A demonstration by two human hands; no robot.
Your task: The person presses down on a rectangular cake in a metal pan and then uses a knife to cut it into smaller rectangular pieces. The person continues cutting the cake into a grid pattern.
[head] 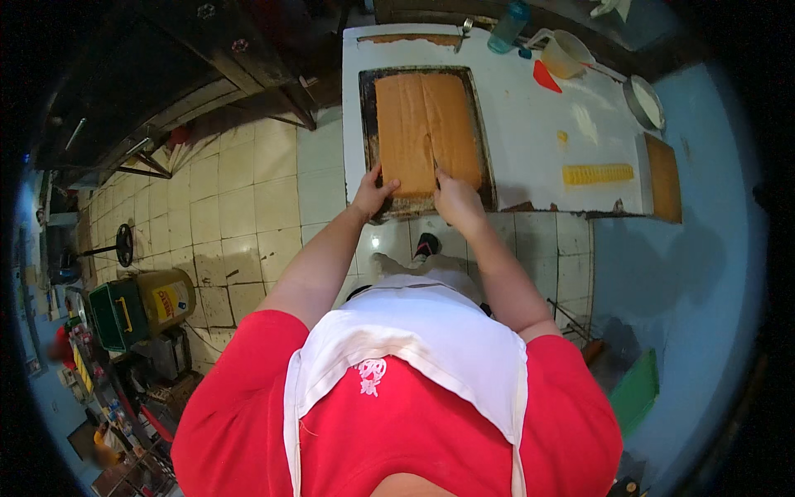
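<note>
A rectangular brown sheet cake [404, 136] lies in a dark, worn baking tray [489, 168] on a white table. A lengthwise cut line runs down the cake, right of its middle. My left hand [374, 191] rests at the near left corner, its thumb against the cake's edge and fingers at the tray's side. My right hand [458, 197] is closed at the near edge, around what looks like a thin knife, mostly hidden, whose blade sits in the cut.
On the white table [528, 124] are a fork [463, 36], a blue-green bottle [509, 28], a plastic jug [564, 54], a red scraper [546, 77], a round pan [644, 103] and a yellow ridged strip [597, 174]. A blue wall [671, 267] stands at the right.
</note>
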